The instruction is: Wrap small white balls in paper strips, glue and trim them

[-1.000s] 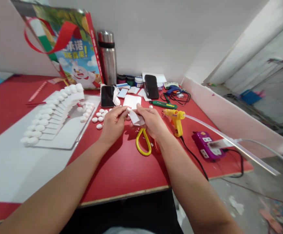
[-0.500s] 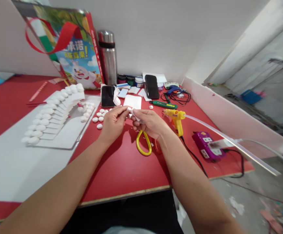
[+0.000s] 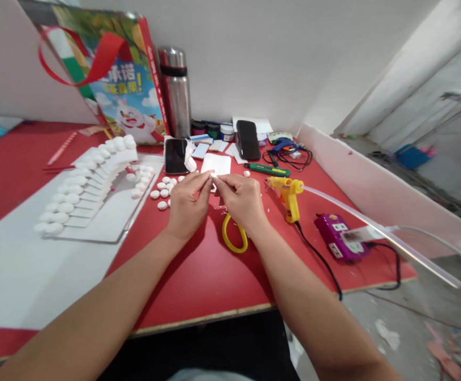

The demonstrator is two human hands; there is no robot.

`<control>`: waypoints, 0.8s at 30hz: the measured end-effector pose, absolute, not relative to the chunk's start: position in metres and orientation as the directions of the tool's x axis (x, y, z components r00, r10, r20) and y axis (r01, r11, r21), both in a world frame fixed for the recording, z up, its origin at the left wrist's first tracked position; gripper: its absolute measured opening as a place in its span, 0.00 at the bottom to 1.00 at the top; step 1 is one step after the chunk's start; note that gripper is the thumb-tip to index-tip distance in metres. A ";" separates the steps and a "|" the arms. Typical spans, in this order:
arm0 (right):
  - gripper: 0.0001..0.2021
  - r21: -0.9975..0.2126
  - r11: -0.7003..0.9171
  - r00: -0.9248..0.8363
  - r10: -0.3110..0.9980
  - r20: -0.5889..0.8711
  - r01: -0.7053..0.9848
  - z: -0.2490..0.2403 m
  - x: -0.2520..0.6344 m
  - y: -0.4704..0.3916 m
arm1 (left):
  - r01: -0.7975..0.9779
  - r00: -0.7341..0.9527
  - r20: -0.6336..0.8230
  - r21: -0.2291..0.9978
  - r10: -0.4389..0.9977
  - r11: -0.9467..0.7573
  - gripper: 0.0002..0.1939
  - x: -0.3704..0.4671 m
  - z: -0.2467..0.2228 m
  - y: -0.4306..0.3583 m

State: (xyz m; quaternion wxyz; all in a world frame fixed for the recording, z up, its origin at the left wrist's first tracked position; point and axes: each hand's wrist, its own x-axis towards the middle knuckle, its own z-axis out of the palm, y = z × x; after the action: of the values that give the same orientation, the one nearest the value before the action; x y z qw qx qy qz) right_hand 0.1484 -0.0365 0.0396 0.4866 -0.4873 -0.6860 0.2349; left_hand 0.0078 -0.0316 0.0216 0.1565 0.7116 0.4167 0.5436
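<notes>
My left hand and my right hand meet over the red table, thumbs and index fingers pinched at one small white lump. It looks soft, like clay, and the fingertips cover most of it. Several rounded white pieces lie just left of my left hand. Below my right hand shows a yellow loop handle, probably of scissors, the rest covered by the hand. A white card lies just beyond my fingers.
On the left, a curved white stepped model edged with white lumps rests on a white board. A yellow glue gun, a green pen-like tool and a purple power strip are right. Phones, a steel flask and a bag stand behind.
My right hand has turned knuckles-up and its fingers have drawn in to a pinch. A white lump formerly in its palm is out of sight. My left hand has shifted slightly right.
</notes>
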 end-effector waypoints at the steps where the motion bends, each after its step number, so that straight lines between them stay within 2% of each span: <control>1: 0.15 -0.805 0.410 -0.041 0.899 0.436 0.428 0.040 0.149 -0.036 | 0.439 0.072 0.654 0.658 0.753 -0.613 0.15 0.008 0.022 -0.032; 3: 0.14 -0.825 0.399 -0.022 0.904 0.426 0.400 0.041 0.151 -0.035 | 0.422 0.093 0.651 0.660 0.754 -0.622 0.16 0.008 0.021 -0.033; 5: 0.13 -0.854 0.384 -0.028 0.916 0.400 0.352 0.041 0.155 -0.033 | 0.329 0.097 0.601 0.733 0.793 -0.596 0.16 0.007 0.020 -0.031; 8: 0.11 -0.898 0.357 -0.096 0.934 0.344 0.259 0.042 0.160 -0.029 | 0.094 0.091 0.414 0.902 0.906 -0.422 0.14 0.002 0.020 -0.025; 11: 0.10 -0.919 0.325 -0.142 0.944 0.299 0.223 0.042 0.162 -0.027 | -0.038 0.139 0.254 0.967 0.957 -0.252 0.16 -0.001 0.019 -0.020; 14: 0.10 -0.952 0.246 -0.127 0.966 0.226 0.183 0.043 0.160 -0.027 | 0.051 0.165 0.343 0.933 0.925 -0.355 0.14 -0.003 0.019 -0.018; 16: 0.12 -0.993 0.106 -0.120 0.988 0.100 0.044 0.045 0.159 -0.028 | 0.157 0.144 0.457 0.865 0.878 -0.477 0.12 -0.004 0.020 -0.019; 18: 0.16 -0.983 -0.106 -0.159 0.984 -0.082 -0.147 0.049 0.160 -0.027 | 0.236 0.117 0.523 0.811 0.844 -0.535 0.12 -0.003 0.021 -0.020; 21: 0.22 -0.850 -0.415 -0.313 0.895 -0.318 -0.323 0.053 0.165 -0.023 | 0.270 0.109 0.548 0.786 0.829 -0.556 0.11 -0.003 0.022 -0.021; 24: 0.23 -0.705 -0.594 -0.463 0.787 -0.409 -0.388 0.055 0.171 -0.019 | 0.244 0.120 0.546 0.793 0.829 -0.558 0.11 -0.003 0.025 -0.022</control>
State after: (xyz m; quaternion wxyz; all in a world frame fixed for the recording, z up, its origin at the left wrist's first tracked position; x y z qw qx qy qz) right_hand 0.1714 -0.0192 0.0553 0.3615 -0.3714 -0.2685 0.8119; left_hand -0.0029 -0.0219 0.0252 0.2707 0.6976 0.3845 0.5406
